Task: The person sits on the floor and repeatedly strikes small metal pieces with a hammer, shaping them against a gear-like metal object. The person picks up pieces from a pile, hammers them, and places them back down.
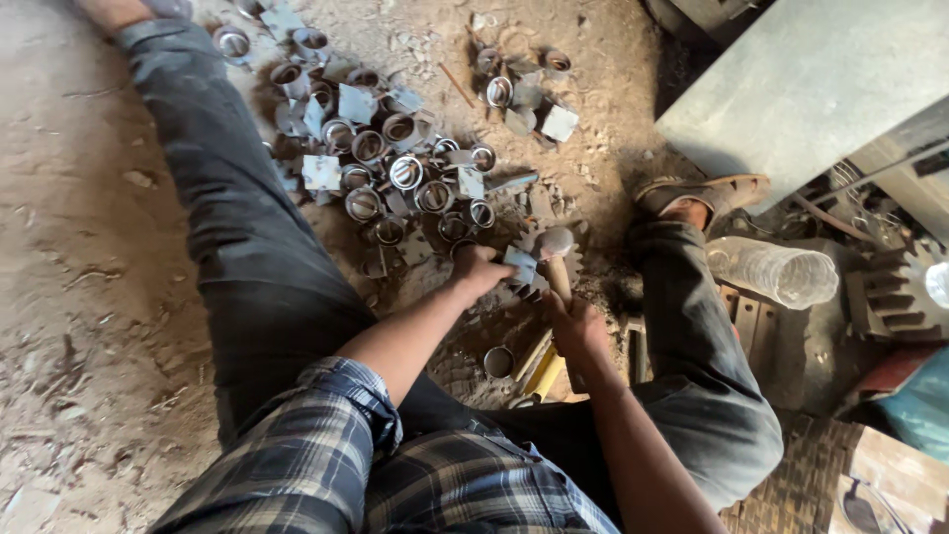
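Hammer (554, 259) (gripped), metal rings (395, 168), plastic bottle (776, 270)

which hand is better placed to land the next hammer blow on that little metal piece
Right. The right hand grips the hammer handle, its head over the metal piece; the left hand pins that piece.

You sat on a dusty dirt floor (69, 198). A heap of metal rings and square plates (381, 163) lay on it; right of that heap lay a smaller cluster (524, 94), and nearer you, a toothed gear (542, 267) and yellow bars (542, 371).
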